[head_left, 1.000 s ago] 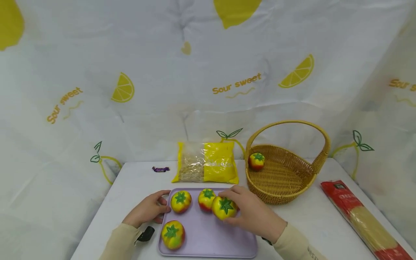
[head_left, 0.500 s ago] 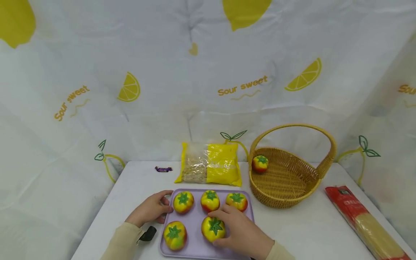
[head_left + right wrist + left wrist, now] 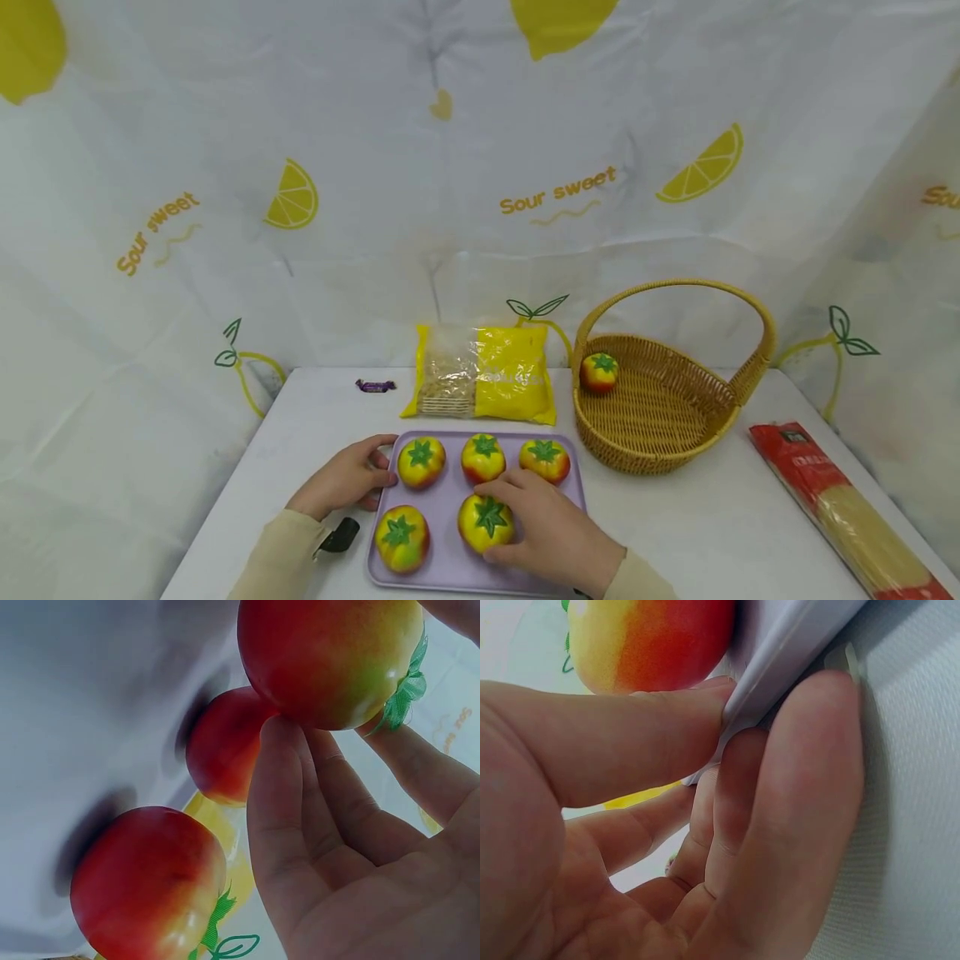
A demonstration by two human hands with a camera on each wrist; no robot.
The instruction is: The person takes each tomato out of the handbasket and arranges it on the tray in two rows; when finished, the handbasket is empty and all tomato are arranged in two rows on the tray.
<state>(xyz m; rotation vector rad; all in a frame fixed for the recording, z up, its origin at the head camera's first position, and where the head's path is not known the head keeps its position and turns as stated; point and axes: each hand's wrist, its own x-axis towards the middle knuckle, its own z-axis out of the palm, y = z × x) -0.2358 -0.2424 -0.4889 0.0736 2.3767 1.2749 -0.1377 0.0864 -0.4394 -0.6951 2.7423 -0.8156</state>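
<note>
My right hand [image 3: 551,525] grips a yellow-and-red artificial tomato [image 3: 483,527] with a green star-shaped leaf top, over the front middle of the lilac tray [image 3: 450,575]. In the right wrist view, thumb and fingers hold the tomato [image 3: 330,660] by its sides; whether it touches the tray I cannot tell. My left hand [image 3: 348,477] pinches the tray's left rim, with its thumb on the rim [image 3: 761,675] and other fingers curled beside and below. On the tray, three similar tomatoes line the back, including the back right tomato [image 3: 545,461], and another tomato [image 3: 402,539] sits front left.
A wicker basket [image 3: 652,417] with a tall handle stands back right, holding one tomato [image 3: 599,372]. Behind the tray lies a yellow noodle bag [image 3: 517,375]. A purple wrapped candy [image 3: 376,386] is back left. A long red noodle pack [image 3: 847,508] lies at the right.
My right hand has carried its tomato left and toward me from near the tray's back right, uncovering the tomato there. My left hand stays at the rim.
</note>
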